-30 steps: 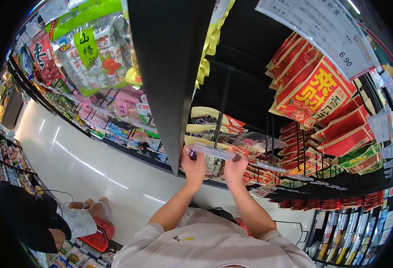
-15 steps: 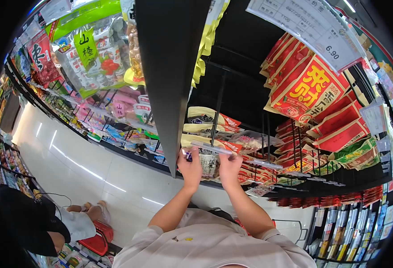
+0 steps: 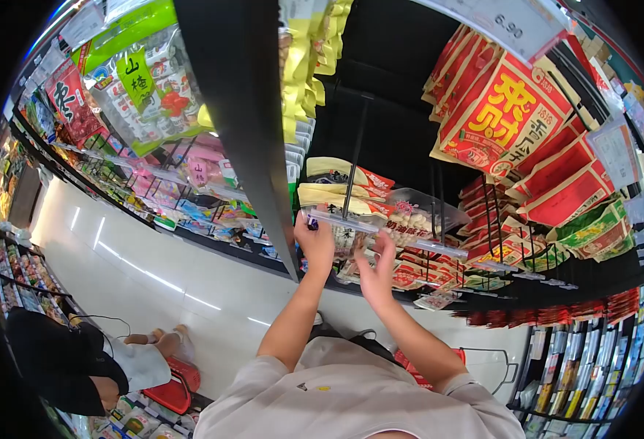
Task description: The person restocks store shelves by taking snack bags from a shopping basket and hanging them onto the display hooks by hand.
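Note:
A snack bag (image 3: 345, 238) with a pale label and dark lettering hangs at the front of a metal hook. At its upper left corner, my left hand (image 3: 314, 243) has its fingers closed on the bag's edge. My right hand (image 3: 377, 269) is on the bag's right side, fingers apart, fingertips near a clear plastic label strip (image 3: 344, 221) that crosses in front. More cream-topped bags (image 3: 333, 196) hang behind on the hook. A clear bag of pale nuts (image 3: 413, 219) hangs just to the right. The front bag's lower part is partly hidden.
A black upright post (image 3: 241, 110) divides the racks. Red seed bags (image 3: 497, 117) hang at right, and a green-topped bag (image 3: 146, 80) at left. A person in dark clothes (image 3: 55, 362) is at lower left near a red basket (image 3: 172, 391). Another red basket (image 3: 417, 368) is beside me.
My right hand has loosened and drawn away from the front bag, its fingers now apart. The left hand remains at the bag's upper left. The view has shifted slightly.

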Demonstrator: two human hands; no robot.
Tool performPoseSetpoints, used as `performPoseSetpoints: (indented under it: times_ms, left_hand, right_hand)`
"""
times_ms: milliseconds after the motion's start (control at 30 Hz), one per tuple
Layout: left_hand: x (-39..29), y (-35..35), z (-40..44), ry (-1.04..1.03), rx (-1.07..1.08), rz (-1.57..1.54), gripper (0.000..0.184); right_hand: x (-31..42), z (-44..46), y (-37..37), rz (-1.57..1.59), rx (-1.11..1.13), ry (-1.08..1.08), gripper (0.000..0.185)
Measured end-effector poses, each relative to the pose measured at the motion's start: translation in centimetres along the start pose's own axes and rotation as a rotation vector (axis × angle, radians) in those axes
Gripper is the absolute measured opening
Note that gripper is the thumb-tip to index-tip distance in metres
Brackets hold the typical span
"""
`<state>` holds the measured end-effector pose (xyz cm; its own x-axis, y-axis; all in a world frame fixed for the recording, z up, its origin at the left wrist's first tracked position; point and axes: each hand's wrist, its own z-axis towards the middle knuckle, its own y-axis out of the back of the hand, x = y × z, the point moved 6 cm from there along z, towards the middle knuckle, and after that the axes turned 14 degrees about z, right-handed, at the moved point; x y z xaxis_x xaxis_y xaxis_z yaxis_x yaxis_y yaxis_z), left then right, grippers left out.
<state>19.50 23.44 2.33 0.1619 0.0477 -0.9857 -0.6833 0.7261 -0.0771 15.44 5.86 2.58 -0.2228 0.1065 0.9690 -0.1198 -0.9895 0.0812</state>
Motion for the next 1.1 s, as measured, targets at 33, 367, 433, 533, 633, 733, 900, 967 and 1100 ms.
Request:
performPoseSetpoints:
  times_ms: [33, 367, 433, 533, 633, 733, 900, 967, 1100]
  left_hand:
    - [0.1, 0.1, 0.0, -0.014, -0.010, 0.001, 0.014]
    - [0.5, 0.9, -6.1, -0.140, -0.060, 0.457, 0.069]
    - [0.4, 1.5, -10.1, -0.318, -0.053, 0.643, 0.072]
    - [2.8, 3.0, -18.1, -0.418, 0.201, 0.736, 0.040]
    - [14.6, 7.9, -30.0, 0.121, 0.625, 0.668, 0.021]
    - [34.8, 24.3, -48.1, 0.791, 0.762, 0.957, 0.027]
    - [30.4, 40.0, -67.2, 1.197, 0.979, 1.234, 0.029]
    - [27.9, 41.8, -70.2, 1.196, 1.041, 1.284, 0.030]
    - [26.9, 41.9, -73.5, 1.122, 1.123, 1.290, 0.033]
  right_hand:
    - [-1.2, -1.8, 1.1, -0.046, 0.036, -0.029, 0.053]
    - [-23.7, -26.6, 24.6, -0.456, 0.410, -0.965, 0.045]
    - [-29.0, -31.4, 31.0, -0.665, 0.356, -0.860, 0.035]
    - [-37.4, -39.4, 39.9, -0.609, 0.197, -1.045, 0.033]
    - [-36.2, -43.7, 46.4, -0.600, 0.173, -1.088, 0.033]
    - [-33.3, -48.7, 52.0, -0.556, 0.161, -1.167, 0.031]
    - [-34.5, -59.6, 63.2, -0.557, 0.159, -1.229, 0.026]
    - [-37.9, -64.5, 67.7, -0.656, 0.141, -1.162, 0.031]
    - [-34.4, -68.1, 70.1, -0.696, -0.128, -1.168, 0.030]
